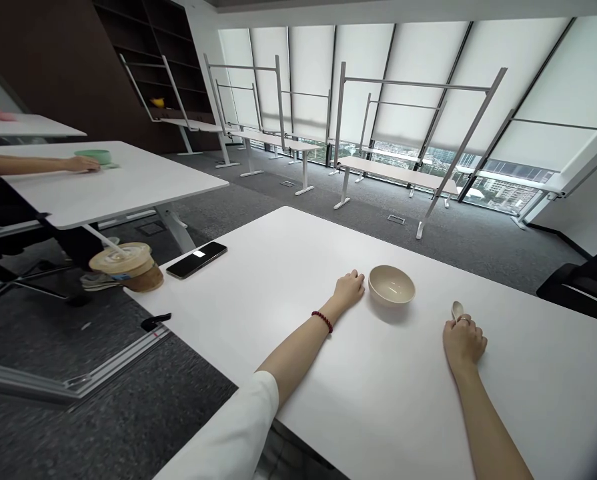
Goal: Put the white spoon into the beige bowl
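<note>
A beige bowl point(391, 285) stands upright on the white table. Just left of it, my left hand point(349, 290) rests on the tabletop with its fingers loosely curled in and nothing visible in them. A small gap separates the fingers from the bowl's side. On the right, my right hand point(465, 343) lies on the table, fingers folded over the handle of a pale spoon point(457, 309). Only the spoon's head sticks out ahead of my knuckles; its handle is hidden under the hand.
A black phone point(197, 259) lies near the table's point(288, 257) left edge. Beside it stands an iced-drink cup point(133, 267) with a straw. At another table point(148, 183) on the left, a person's hand point(83, 164) is by a green bowl point(95, 156). A black chair point(581, 287) stands right.
</note>
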